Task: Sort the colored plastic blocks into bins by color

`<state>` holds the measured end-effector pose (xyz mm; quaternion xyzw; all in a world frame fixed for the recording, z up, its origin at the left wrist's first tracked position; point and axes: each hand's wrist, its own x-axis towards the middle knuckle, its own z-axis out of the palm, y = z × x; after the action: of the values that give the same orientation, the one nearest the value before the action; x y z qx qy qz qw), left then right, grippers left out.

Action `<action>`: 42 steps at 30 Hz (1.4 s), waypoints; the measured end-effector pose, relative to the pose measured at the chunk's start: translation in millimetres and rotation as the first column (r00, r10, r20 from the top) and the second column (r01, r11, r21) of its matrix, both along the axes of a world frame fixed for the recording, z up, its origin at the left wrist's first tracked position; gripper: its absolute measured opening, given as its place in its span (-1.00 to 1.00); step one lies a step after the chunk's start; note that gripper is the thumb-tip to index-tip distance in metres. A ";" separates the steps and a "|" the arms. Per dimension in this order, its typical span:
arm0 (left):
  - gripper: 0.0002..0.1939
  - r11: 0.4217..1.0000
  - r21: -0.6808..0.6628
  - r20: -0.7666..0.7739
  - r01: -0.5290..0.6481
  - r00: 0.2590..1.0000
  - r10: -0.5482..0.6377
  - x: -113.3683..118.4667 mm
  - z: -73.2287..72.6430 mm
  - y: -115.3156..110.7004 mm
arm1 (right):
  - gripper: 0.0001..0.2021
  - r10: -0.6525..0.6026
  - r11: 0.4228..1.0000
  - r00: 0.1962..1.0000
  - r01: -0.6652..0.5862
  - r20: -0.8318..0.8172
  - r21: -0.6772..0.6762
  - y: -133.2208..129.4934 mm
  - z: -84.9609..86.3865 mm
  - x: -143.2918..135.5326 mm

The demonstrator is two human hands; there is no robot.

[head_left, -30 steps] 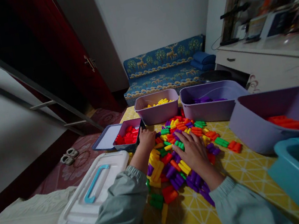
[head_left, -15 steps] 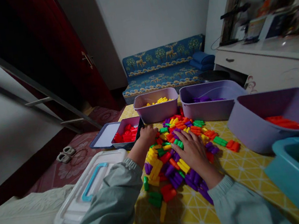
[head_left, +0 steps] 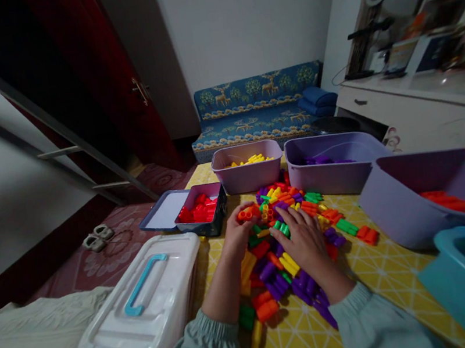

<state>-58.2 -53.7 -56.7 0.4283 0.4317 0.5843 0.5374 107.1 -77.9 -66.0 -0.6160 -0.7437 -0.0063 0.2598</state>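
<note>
My left hand (head_left: 238, 233) is closed around an orange plastic building block (head_left: 249, 213), its round open ends facing me, at the left of a mixed pile. My right hand (head_left: 307, 238) lies over the pile with its fingers apart, its thumb beside a green block (head_left: 282, 228). Near its wrist are purple blocks (head_left: 305, 286) and a yellow block (head_left: 290, 263). More orange blocks (head_left: 265, 305) lie at the near side of the pile. What lies under my right palm is hidden.
Bins hold sorted blocks: a lilac bin (head_left: 251, 179) with yellow, a purple bin (head_left: 325, 178) with purple, a wide bin (head_left: 389, 202) with orange, a teal bin (head_left: 454, 268) with green. A box (head_left: 206, 228) of red blocks and a white lidded container (head_left: 163, 291) stand left.
My left hand has moved from beside the red-block box toward me and right, and now grips an orange block. My right hand stays over the pile. The view has shifted slightly.
</note>
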 end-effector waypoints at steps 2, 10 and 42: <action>-0.41 1.000 0.020 0.116 0.012 0.993 -0.014 -0.8 2.4 -1.3 | -0.44 0.001 1.000 1.000 -0.001 0.005 0.017 0.8 -1.6 0.4; -0.39 0.979 -0.028 0.236 0.203 0.953 -0.191 11.5 3.6 -13.1 | -0.61 0.131 0.980 0.961 -0.088 -0.242 0.181 3.7 -0.2 0.2; -0.66 0.926 0.313 -0.435 -0.211 0.835 0.337 4.5 -11.0 -1.3 | -0.66 -0.007 0.987 0.752 0.110 -0.659 0.115 21.4 -4.5 29.4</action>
<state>-53.7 -55.1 -67.7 0.5579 0.5309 0.5806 0.2641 136.5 -56.4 -70.5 -0.5812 -0.5832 0.1476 0.5480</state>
